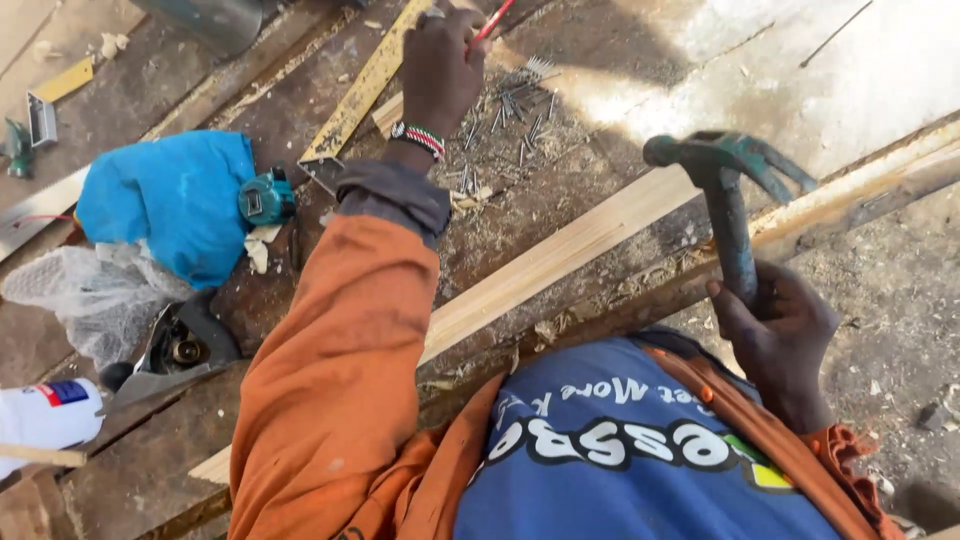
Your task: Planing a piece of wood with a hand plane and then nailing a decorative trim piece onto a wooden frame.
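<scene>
Gripping a claw hammer, right hand; left hand over nails.

The claw hammer has a teal-green head and a dark handle; the pencil is red, and the beaded wristband is striped red, white, green and black. The sleeve is orange with a grey cuff, the shirt blue with white and yellow lettering. The cloth is bright blue, the power tool teal, the folding rule yellow, the wood strip pale, and the workbench weathered brown.
</scene>
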